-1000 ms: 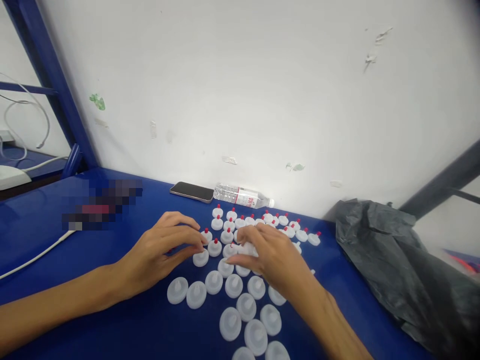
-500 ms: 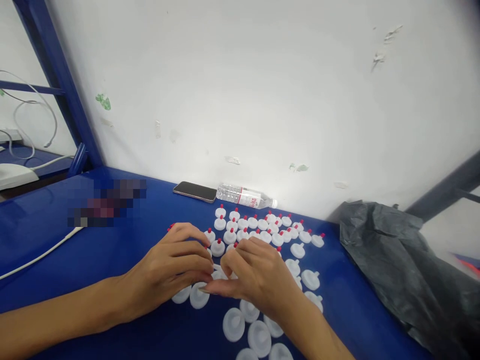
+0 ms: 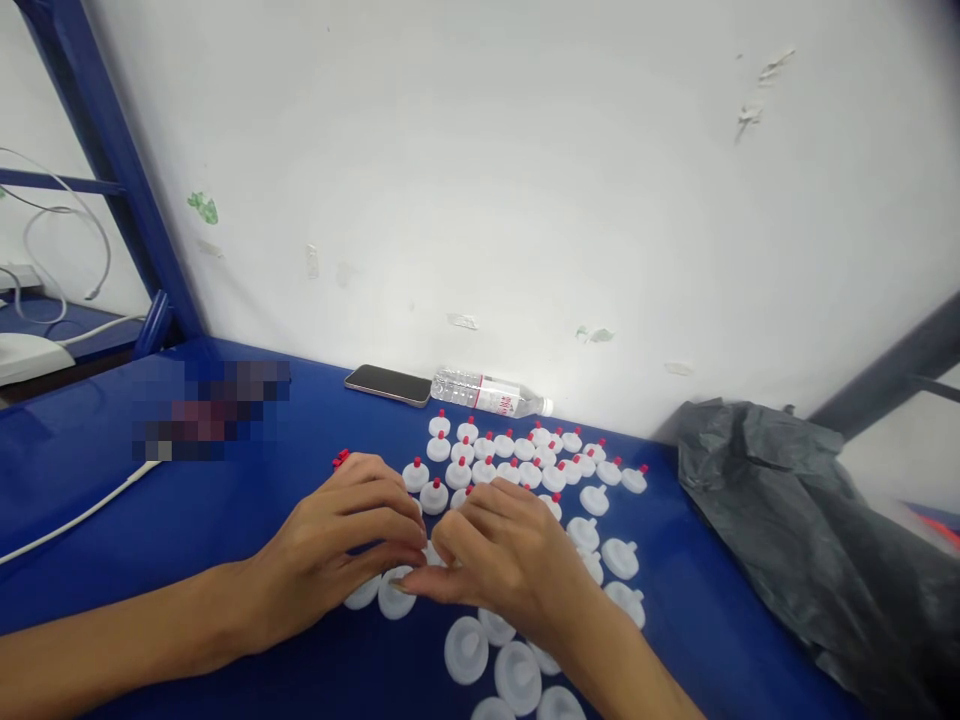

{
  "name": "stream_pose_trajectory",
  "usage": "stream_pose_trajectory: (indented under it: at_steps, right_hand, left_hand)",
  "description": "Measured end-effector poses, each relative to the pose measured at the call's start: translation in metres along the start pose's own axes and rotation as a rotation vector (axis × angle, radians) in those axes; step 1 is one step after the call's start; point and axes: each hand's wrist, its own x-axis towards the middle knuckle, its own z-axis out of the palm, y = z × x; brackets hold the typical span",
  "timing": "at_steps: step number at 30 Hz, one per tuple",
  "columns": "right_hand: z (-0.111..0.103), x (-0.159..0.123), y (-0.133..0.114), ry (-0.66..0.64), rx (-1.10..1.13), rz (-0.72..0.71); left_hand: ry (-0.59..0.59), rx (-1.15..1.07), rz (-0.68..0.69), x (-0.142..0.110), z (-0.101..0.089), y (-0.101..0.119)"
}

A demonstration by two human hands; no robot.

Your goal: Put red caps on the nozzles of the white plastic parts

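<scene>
My left hand [image 3: 345, 530] and my right hand [image 3: 502, 550] meet low over the blue table, fingers curled and fingertips close together. A white nozzle cap [image 3: 433, 553] shows partly between them, at the right hand's fingers; the rest is covered. Whatever the left fingertips pinch is hidden. Small red tips [image 3: 341, 458] peek out behind the left hand. Beyond the hands stand several white caps with red tips [image 3: 435, 497] on their nozzles. Plain white caps [image 3: 466, 650] without red tips lie nearer me and to the right [image 3: 620, 558].
A phone [image 3: 388, 384] and a clear plastic bottle [image 3: 487, 392] lie along the white wall. To the right is a crumpled dark plastic bag [image 3: 780, 500]. A white cable [image 3: 82, 515] runs to a blurred-out object [image 3: 217, 410] on the left.
My right hand has picked a white cap from the group and moved left to my left hand. Over the last half second both hands stay together, with only slight finger movement.
</scene>
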Motion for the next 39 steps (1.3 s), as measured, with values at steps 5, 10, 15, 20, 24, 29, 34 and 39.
stream_pose_trajectory:
  at_steps: [5, 10, 15, 20, 24, 29, 34, 39]
  right_hand:
    - [0.002, -0.001, 0.0, 0.011, 0.016, 0.002]
    - [-0.001, 0.001, -0.002, -0.03, 0.014, -0.016]
    - [-0.008, 0.0, -0.001, -0.046, 0.13, 0.066]
    - [-0.012, 0.0, 0.006, -0.075, 0.105, 0.127]
    - [-0.011, -0.002, 0.009, -0.086, 0.037, 0.039]
    - [-0.009, -0.005, 0.007, -0.065, 0.024, 0.036]
    - [-0.008, -0.004, 0.003, -0.029, 0.042, 0.022]
    - [-0.009, -0.002, 0.0, -0.031, 0.026, 0.006]
  left_hand:
    - [0.018, 0.07, -0.009, 0.001, 0.0, -0.001]
    - [-0.009, 0.126, 0.027, -0.001, 0.0, -0.003]
    - [0.106, 0.085, -0.013, 0.003, -0.003, 0.001]
    - [0.183, 0.094, -0.091, 0.007, -0.006, 0.001]
    - [0.148, 0.192, -0.055, 0.006, -0.004, -0.006]
    - [0.036, 0.163, 0.0, 0.003, -0.002, -0.013]
    - [0.002, 0.104, -0.055, 0.002, -0.005, -0.007]
    - [-0.043, 0.077, -0.12, 0.004, -0.008, -0.001]
